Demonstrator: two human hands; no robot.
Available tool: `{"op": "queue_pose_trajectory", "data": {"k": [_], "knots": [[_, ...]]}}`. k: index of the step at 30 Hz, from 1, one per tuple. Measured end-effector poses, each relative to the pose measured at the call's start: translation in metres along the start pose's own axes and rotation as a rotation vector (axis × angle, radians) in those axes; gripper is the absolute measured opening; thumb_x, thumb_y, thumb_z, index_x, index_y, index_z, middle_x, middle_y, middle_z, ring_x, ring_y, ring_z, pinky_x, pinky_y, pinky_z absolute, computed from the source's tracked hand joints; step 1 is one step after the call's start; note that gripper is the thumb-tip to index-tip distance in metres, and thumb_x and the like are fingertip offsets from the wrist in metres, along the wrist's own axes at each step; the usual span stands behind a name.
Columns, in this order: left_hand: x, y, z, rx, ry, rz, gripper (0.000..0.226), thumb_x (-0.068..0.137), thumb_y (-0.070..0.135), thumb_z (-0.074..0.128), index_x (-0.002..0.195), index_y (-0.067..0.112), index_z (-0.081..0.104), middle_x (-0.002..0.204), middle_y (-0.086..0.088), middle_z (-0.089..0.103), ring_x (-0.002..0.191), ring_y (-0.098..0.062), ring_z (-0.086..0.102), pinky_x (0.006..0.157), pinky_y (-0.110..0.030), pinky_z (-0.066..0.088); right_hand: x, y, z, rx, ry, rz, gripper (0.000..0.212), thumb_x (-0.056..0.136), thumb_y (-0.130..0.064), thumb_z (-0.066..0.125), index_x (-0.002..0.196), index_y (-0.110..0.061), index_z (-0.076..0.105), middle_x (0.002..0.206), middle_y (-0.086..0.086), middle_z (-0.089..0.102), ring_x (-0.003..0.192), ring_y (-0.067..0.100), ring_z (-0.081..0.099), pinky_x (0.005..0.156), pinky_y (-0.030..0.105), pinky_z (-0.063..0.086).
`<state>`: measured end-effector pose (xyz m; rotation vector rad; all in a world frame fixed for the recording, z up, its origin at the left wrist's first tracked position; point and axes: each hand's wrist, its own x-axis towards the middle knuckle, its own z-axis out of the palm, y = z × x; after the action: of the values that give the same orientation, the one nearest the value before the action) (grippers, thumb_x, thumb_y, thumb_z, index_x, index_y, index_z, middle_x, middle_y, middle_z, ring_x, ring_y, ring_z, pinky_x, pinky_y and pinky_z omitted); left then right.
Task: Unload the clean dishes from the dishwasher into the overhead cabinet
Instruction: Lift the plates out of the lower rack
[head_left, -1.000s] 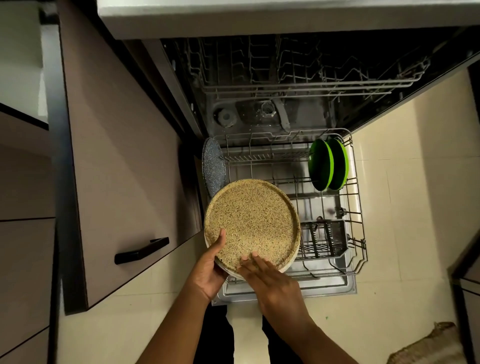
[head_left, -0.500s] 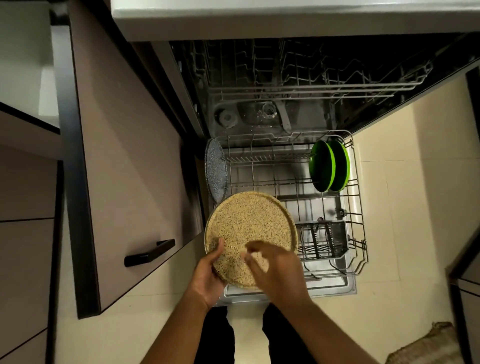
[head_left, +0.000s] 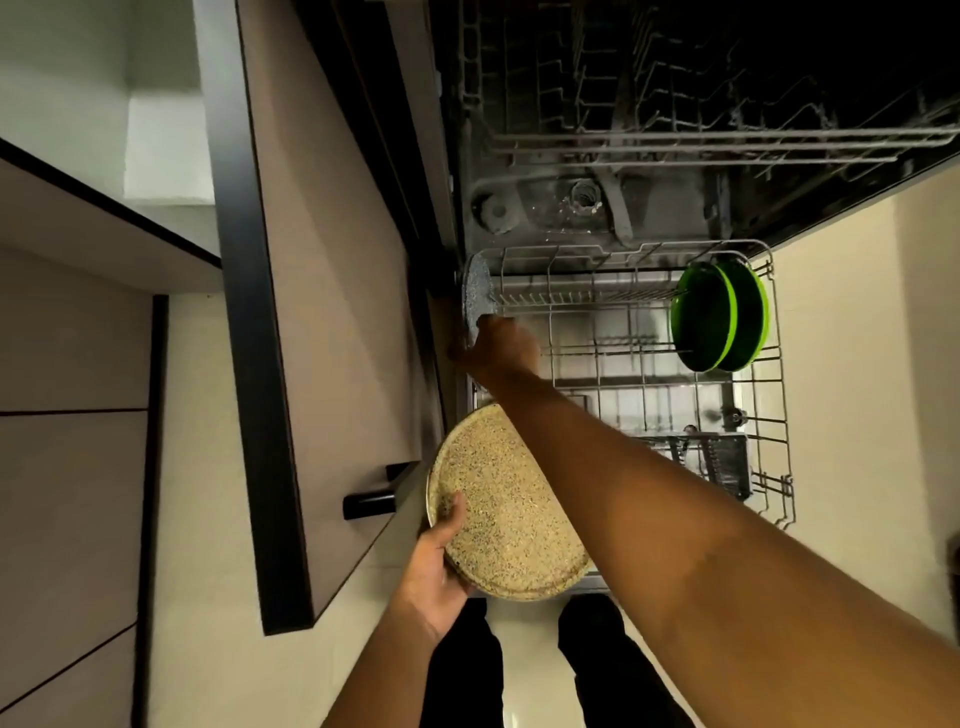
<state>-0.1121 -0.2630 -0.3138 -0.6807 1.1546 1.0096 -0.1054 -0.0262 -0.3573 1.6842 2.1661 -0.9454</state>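
Observation:
My left hand (head_left: 439, 564) holds a round speckled beige plate (head_left: 506, 506) by its near left rim, flat over the front left corner of the pulled-out lower dishwasher rack (head_left: 779, 415). My right hand (head_left: 501, 351) reaches across to a grey speckled plate (head_left: 475, 291) that stands on edge at the rack's far left, fingers closing around its lower rim. Two green plates (head_left: 719, 317) stand upright at the rack's far right.
An open drawer front with a black handle (head_left: 371, 501) juts out to the left of the dishwasher. The upper rack (head_left: 675, 130) sits inside the dark tub. A cutlery basket (head_left: 717, 462) is at the rack's near right. My legs stand on the tiled floor below.
My right hand let go of the beige plate and reached forward to the grey plate. My left hand alone now carries the beige plate, lower and nearer.

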Motion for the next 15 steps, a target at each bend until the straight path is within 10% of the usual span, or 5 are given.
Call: {"op": "queue_pose_trajectory", "data": {"k": [6, 15], "knots": [[0.009, -0.003, -0.020, 0.006, -0.013, -0.042, 0.063, 0.080, 0.035, 0.072, 0.133, 0.010, 0.051, 0.125, -0.016, 0.066, 0.121, -0.038, 0.056, 0.108, -0.053, 0.040, -0.003, 0.020, 0.031, 0.272, 0.155, 0.024, 0.019, 0.095, -0.018, 0.058, 0.110, -0.021, 0.071, 0.096, 0.004, 0.075, 0.075, 0.013, 0.070, 0.069, 0.031, 0.061], [0.010, -0.004, -0.004, 0.144, -0.083, 0.006, 0.100, 0.045, 0.058, 0.089, 0.131, 0.022, 0.054, 0.128, -0.010, 0.065, 0.123, -0.036, 0.055, 0.089, -0.051, 0.052, -0.103, 0.097, -0.055, 0.573, 0.406, -0.064, 0.015, 0.089, -0.006, 0.067, 0.102, -0.010, 0.074, 0.082, -0.006, 0.074, 0.065, -0.004, 0.065, 0.058, 0.013, 0.053]]}}
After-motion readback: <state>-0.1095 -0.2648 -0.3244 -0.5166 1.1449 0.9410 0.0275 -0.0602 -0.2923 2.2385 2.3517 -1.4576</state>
